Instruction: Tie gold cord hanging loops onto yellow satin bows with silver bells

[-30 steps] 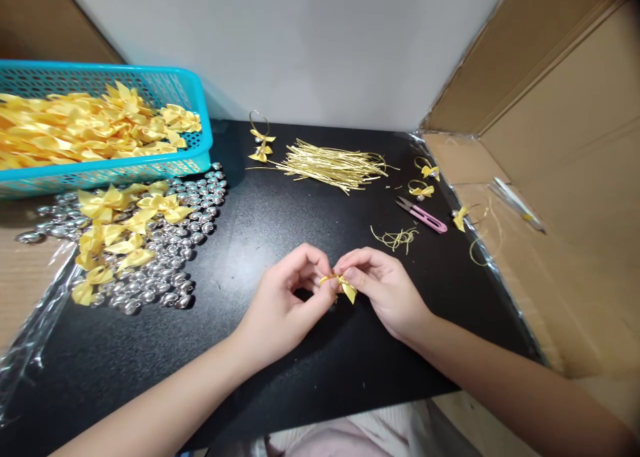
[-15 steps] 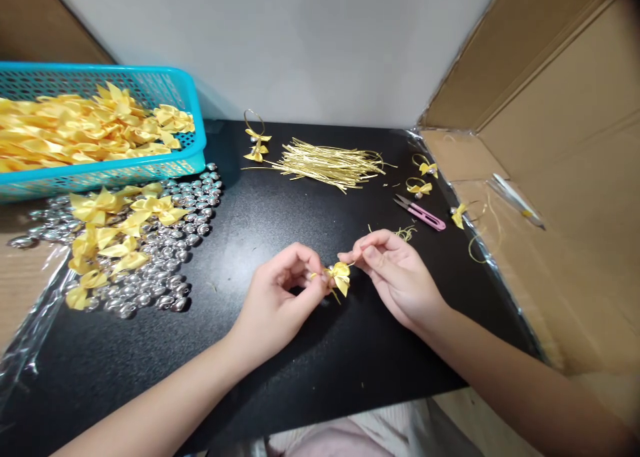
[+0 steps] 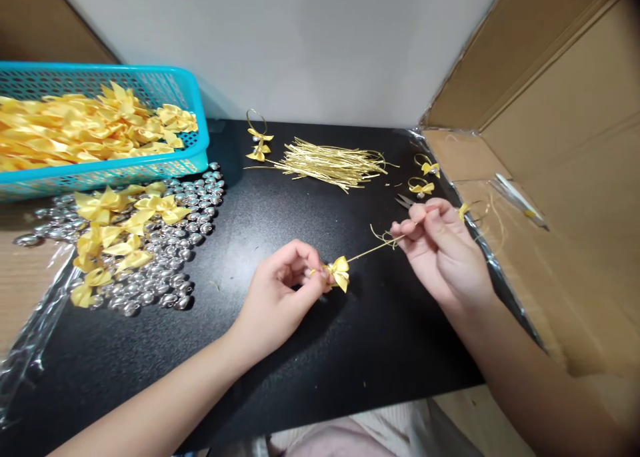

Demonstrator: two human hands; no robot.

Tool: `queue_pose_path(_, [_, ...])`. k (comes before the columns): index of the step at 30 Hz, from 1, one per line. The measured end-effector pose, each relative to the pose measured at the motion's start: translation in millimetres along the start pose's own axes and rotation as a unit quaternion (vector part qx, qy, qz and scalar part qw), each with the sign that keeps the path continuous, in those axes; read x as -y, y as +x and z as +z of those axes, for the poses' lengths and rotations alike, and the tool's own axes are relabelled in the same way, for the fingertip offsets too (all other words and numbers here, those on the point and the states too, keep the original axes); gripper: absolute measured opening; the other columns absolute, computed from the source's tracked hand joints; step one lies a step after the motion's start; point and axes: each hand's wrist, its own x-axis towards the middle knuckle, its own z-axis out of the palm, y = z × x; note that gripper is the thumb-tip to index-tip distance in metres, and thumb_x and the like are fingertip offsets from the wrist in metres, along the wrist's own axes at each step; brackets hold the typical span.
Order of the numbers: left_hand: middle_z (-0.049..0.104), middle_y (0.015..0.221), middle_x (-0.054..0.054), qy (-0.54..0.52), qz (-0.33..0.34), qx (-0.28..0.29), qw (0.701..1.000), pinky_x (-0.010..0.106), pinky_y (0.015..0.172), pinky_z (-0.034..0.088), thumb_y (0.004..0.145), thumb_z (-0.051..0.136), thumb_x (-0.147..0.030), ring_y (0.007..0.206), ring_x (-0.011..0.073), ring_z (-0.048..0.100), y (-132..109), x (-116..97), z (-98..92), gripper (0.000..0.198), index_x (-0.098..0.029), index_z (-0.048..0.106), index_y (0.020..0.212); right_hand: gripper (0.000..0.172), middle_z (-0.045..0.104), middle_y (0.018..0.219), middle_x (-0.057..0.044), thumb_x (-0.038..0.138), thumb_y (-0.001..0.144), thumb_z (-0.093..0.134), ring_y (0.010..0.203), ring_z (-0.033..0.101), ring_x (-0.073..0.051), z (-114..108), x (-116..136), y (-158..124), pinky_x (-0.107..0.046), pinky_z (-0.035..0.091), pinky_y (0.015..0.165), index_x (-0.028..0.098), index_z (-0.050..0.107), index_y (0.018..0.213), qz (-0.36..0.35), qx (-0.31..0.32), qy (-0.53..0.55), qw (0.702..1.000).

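While a far white wall [image 3: 310,50] and right cardboard panel [image 3: 565,157] bound the black tabletop [image 3: 395,344], the left hand [image 3: 285,294] pinches a yellow bow [image 3: 341,273] projecting to its right; the right hand [image 3: 447,254] pinches the bow's gold cord [image 3: 371,249].

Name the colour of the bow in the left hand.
Yellow; the bow shows best in the head view.
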Motion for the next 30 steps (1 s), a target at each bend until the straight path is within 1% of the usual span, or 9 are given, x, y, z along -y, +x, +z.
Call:
queue_pose_path(10, [0.066, 0.066, -0.001, -0.027, -0.016, -0.011, 0.999, 0.023, 0.063, 0.051, 0.080, 0.065, -0.021, 0.063, 0.0117, 0.063, 3.6, 2.2, 0.9, 0.014, -0.019, 0.052, 0.074, 0.016, 0.063, 0.072, 0.012, 0.026, 0.072, 0.083, 0.065, 0.065, -0.002, -10.3, 17.3, 3.3, -0.017, 0.058, 0.078, 0.028, 0.067, 0.076, -0.028, -0.021, 0.019, 0.999])
queue_pose_path(12, [0.066, 0.067, -0.001, -0.027, -0.015, -0.012, 0.999, 0.023, 0.063, 0.051, 0.080, 0.065, -0.021, 0.063, 0.0118, 0.063, 3.6, 2.0, 1.3, 0.014, -0.019, 0.052, 0.074, 0.018, 0.060, 0.070, 0.011, 0.024, 0.071, 0.084, 0.064, 0.063, -0.001, -8.4, 19.3, 3.5, -0.015, 0.058, 0.075, 0.027, 0.067, 0.075, -0.015, -0.023, 0.036, 0.999])
queue_pose_path(16, [0.066, 0.066, -0.002, -0.025, -0.010, -0.019, 0.999, 0.024, 0.063, 0.052, 0.081, 0.065, -0.021, 0.062, 0.0118, 0.063, 3.4, 2.2, 1.5, 0.014, -0.020, 0.052, 0.075, 0.019, 0.057, 0.074, 0.008, 0.022, 0.069, 0.083, 0.062, 0.057, -0.003, -1.8, 20.3, 2.5, -0.013, 0.056, 0.063, 0.026, 0.065, 0.073, 0.042, -0.022, 0.051, 0.998])
queue_pose_path(19, [0.065, 0.067, -0.002, -0.024, -0.008, -0.024, 0.999, 0.023, 0.064, 0.052, 0.082, 0.065, -0.021, 0.063, 0.0117, 0.063, 3.5, 3.1, 0.9, 0.014, -0.019, 0.052, 0.076, 0.020, 0.057, 0.078, 0.006, 0.020, 0.068, 0.083, 0.065, 0.056, -0.005, -0.1, 21.3, 1.5, -0.015, 0.056, 0.062, 0.027, 0.065, 0.074, 0.081, -0.022, 0.052, 0.995])
queue_pose_path(22, [0.065, 0.069, -0.002, -0.024, -0.008, -0.025, 0.999, 0.023, 0.064, 0.052, 0.083, 0.064, -0.022, 0.064, 0.0118, 0.064, 3.6, 4.8, 0.1, 0.013, -0.019, 0.053, 0.077, 0.021, 0.058, 0.078, 0.007, 0.019, 0.067, 0.083, 0.068, 0.058, -0.005, -1.4, 23.3, 0.5, -0.014, 0.056, 0.064, 0.029, 0.065, 0.073, 0.110, -0.004, 0.063, 0.992])
queue_pose_path(24, [0.066, 0.070, -0.002, -0.023, -0.010, -0.025, 0.999, 0.023, 0.063, 0.052, 0.084, 0.064, -0.023, 0.064, 0.0120, 0.064, 3.4, 5.9, -0.4, 0.013, -0.019, 0.053, 0.078, 0.020, 0.059, 0.079, 0.007, 0.022, 0.068, 0.083, 0.069, 0.059, -0.005, -2.4, 24.5, 0.0, -0.014, 0.056, 0.065, 0.030, 0.065, 0.072, 0.113, 0.006, 0.062, 0.992])
queue_pose_path(26, [0.066, 0.070, -0.002, -0.021, -0.013, -0.025, 0.999, 0.023, 0.064, 0.052, 0.084, 0.064, -0.023, 0.065, 0.0122, 0.064, 3.0, 6.6, -1.0, 0.013, -0.020, 0.053, 0.078, 0.019, 0.059, 0.075, 0.008, 0.024, 0.068, 0.084, 0.065, 0.057, -0.005, -2.8, 25.0, 0.1, -0.015, 0.055, 0.061, 0.032, 0.067, 0.071, 0.106, 0.018, 0.057, 0.993])
queue_pose_path(30, [0.066, 0.070, -0.002, -0.022, -0.008, -0.032, 0.999, 0.023, 0.065, 0.053, 0.083, 0.065, -0.022, 0.066, 0.0119, 0.065, 3.0, 5.8, -1.8, 0.014, -0.020, 0.053, 0.077, 0.021, 0.052, 0.062, 0.008, 0.023, 0.065, 0.087, 0.052, 0.048, -0.005, -4.4, 25.6, 1.9, -0.015, 0.049, 0.050, 0.033, 0.068, 0.068, 0.094, 0.039, 0.061, 0.993])
